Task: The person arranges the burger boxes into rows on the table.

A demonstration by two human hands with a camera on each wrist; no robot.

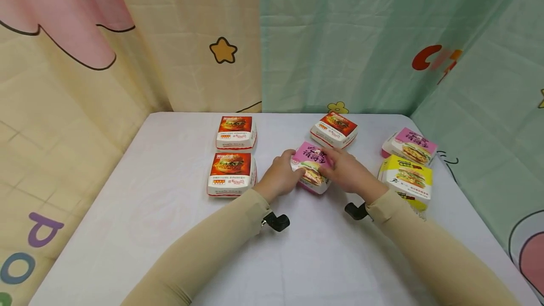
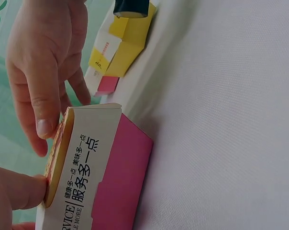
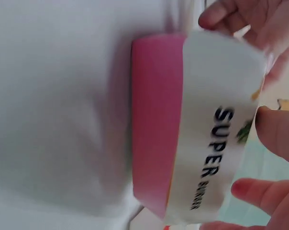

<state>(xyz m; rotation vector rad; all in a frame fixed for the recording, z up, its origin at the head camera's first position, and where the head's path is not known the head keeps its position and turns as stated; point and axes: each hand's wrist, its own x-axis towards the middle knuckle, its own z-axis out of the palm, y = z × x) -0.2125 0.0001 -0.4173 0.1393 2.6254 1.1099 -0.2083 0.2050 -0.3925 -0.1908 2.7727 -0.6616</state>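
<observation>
A pink-and-white burger box (image 1: pixel 313 157) sits on the white table between both hands, turned at an angle. My left hand (image 1: pixel 278 176) holds its left side, with the thumb (image 2: pixel 27 189) on the printed lid. From the other side my right hand (image 1: pixel 350 174) holds it, thumb over the lid and fingers by its far right edge. The right wrist view shows the pink base and white "SUPER BURGER" wall (image 3: pixel 209 139) of the box. Some fingertips are hidden behind it.
Two red-and-white burger boxes (image 1: pixel 231 174) stand in a column to the left. Another red-and-white box (image 1: pixel 334 130) is behind the held one. A yellow box (image 1: pixel 406 178) and a second pink box (image 1: pixel 411 146) stand on the right. Printed curtains (image 1: pixel 365 37) surround the table (image 1: pixel 280 268).
</observation>
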